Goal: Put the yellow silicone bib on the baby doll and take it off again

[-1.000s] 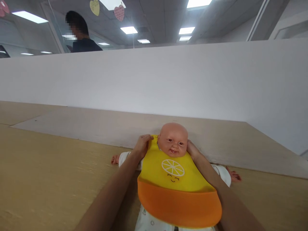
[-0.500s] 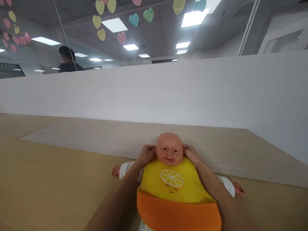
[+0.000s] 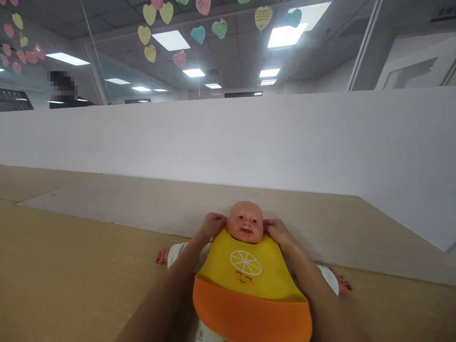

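Note:
A baby doll (image 3: 245,216) in white clothing lies face up with its arms spread to both sides. Over its chest is a yellow bib (image 3: 274,266) with a lemon-slice print and an orange catch pocket at the bottom. Beside the doll's head, on the left, my left hand (image 3: 213,225) is closed on the bib's upper corner at the neck. On the other side of the head, my right hand (image 3: 278,231) pinches the opposite upper corner. The fingertips and the bib's strap ends are partly hidden behind the doll's head.
The doll rests on a tan surface (image 3: 78,266), with a paler raised strip (image 3: 142,199) behind its head. Beyond stands a low white wall (image 3: 221,137) topped by glass with heart-shaped notes (image 3: 219,29). A person (image 3: 64,90) is behind the glass at left.
Both hands stay at the doll's neck. The doll, bib and hands appear slightly farther left in view, and the doll's face shows less tilt toward me. The person behind the glass has moved left.

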Demonstrator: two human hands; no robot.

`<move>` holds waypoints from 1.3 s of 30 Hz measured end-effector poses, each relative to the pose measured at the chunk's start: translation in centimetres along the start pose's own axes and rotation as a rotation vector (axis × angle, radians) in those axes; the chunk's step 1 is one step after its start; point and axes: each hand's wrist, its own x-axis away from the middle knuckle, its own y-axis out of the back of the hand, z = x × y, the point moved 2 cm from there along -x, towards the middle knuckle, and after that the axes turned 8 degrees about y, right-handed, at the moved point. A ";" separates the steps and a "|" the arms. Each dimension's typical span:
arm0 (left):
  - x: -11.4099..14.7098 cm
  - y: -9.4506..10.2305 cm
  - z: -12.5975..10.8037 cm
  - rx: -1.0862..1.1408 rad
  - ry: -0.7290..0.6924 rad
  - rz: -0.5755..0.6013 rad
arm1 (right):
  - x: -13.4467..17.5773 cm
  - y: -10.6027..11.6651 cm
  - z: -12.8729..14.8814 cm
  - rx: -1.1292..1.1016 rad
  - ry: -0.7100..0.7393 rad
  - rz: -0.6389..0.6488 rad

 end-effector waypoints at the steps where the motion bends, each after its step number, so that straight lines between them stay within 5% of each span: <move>1: -0.3 0.0 0.2 -0.009 0.004 0.001 | -0.2 0.1 -0.3 -0.007 -0.008 -0.005; 12: -1.6 -0.7 1.8 -0.112 0.028 -0.042 | -1.0 0.5 -1.9 0.167 0.020 -0.020; 18: 2.2 1.7 1.6 -0.201 -0.016 -0.179 | 1.8 1.6 -0.8 0.538 0.194 -0.105; 22: 7.1 4.2 2.7 -0.588 -0.280 -0.368 | 7.0 3.5 0.2 0.852 0.334 -0.107; 26: 10.3 5.1 4.3 -0.929 -0.509 -0.398 | 12.4 4.5 -0.3 1.098 0.437 -0.032; 30: 10.0 5.6 4.9 -1.091 -0.625 -0.446 | 14.4 4.3 -1.4 1.290 0.494 -0.081; 35: 8.3 6.3 4.7 -1.149 -0.716 -0.363 | 14.7 3.5 -1.6 1.404 0.462 -0.142; 39: 9.7 6.2 5.1 -1.044 -0.789 -0.468 | 15.7 2.8 -2.0 1.369 0.511 -0.240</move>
